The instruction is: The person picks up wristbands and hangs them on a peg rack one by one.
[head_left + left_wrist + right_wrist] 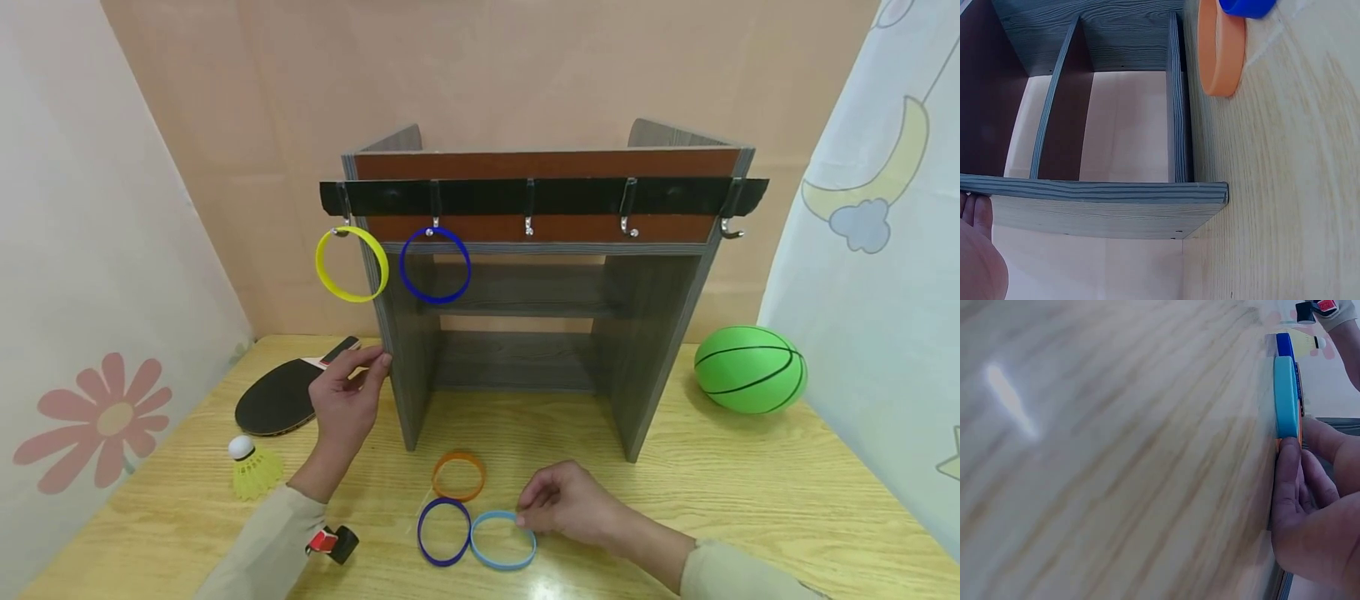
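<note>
My right hand [573,508] is low at the table's front, its thumb and bent fingers at the right rim of a light blue silicone wristband [503,565]. In the right wrist view the fingertips meet the end of that light blue wristband [1285,397], which lies flat. Beside it lie a dark blue wristband [422,543] and an orange wristband [459,455]. My left hand [347,404] has its fingertips against the left side panel of a grey wooden shelf [397,367]. A yellow wristband [320,273] and a blue wristband [467,272] hang from the two leftmost hooks.
Along the shelf's top front runs a black strip [480,197] with several metal hooks. A table tennis bat [273,400], a shuttlecock [255,471] and a small black-and-red object [343,545] are at left. A green ball [750,371] sits at right.
</note>
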Tool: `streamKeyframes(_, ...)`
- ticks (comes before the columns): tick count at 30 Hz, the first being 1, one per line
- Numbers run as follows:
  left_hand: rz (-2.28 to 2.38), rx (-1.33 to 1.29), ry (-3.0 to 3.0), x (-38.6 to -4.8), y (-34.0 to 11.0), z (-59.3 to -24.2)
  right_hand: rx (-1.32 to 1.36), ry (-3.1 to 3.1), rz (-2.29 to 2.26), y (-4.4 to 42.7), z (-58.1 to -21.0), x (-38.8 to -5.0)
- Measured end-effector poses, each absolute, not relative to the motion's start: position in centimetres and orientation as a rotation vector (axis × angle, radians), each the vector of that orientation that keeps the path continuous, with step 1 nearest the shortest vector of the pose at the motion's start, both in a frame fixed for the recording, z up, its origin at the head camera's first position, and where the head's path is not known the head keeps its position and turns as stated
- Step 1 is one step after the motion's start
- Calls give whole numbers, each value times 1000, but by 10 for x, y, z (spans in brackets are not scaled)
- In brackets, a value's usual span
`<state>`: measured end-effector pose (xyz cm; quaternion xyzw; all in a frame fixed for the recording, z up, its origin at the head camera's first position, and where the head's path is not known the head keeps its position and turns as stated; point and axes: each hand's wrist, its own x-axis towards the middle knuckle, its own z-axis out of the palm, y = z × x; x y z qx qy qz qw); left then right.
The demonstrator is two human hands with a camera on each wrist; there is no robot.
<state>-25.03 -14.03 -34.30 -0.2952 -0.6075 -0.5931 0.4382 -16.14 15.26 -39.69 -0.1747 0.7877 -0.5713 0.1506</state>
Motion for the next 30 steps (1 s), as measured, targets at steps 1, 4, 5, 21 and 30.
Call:
streamKeyframes(1, -1475, -735, -1508, -250, -140, -343, -504, 2277, -1624, 152, -396, -161)
streamKeyframes(4, -1474, -740, -1502, -251, -141, -343, -509, 2310, -1585, 149, -395, -162)
streamKeyframes(5, -1472, -742, -1499, -251, -141, -343, -515, 2317, -1575, 148, -394, -162)
streamKeyframes(21, -1494, -776, -1462, -248, -139, -338, -554, 2377, -1468, 148, -395, -163)
streamKeyframes(30, -1484, -777, -1479, -242, -136, -332, -602, 2303, -1545, 154, -394, -160)
